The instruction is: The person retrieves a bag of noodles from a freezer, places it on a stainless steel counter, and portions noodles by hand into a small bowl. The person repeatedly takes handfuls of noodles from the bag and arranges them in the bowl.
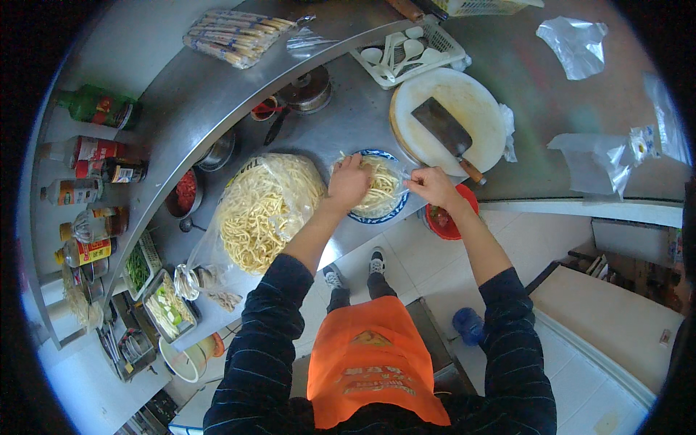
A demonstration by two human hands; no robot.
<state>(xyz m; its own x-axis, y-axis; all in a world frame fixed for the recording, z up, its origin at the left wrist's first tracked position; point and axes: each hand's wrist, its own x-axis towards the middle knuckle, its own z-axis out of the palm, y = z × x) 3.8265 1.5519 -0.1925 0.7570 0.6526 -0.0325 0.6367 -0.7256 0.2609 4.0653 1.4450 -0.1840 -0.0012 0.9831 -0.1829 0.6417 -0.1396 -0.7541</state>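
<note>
A blue-and-white patterned plate (392,215) stands at the counter's front edge with pale noodles (382,185) in it. Clear plastic film (399,184) covers part of the noodles and plate. My right hand (436,187) pinches the film's edge at the plate's right side. My left hand (350,182) rests over the plate's left side with its fingers bent. Whether it grips film or noodles is hidden beneath it. Just left of it lies a large clear plastic bag (296,176) full of thick noodles (255,231).
A cleaver (443,128) lies on a round cutting board (486,103) behind my right hand. Below its front edge stands a red bucket (467,198). White spoons (411,49) fill a basket at the back. Left are a bowl of red food (185,193), a vegetable tray (169,307) and a raised shelf (179,109).
</note>
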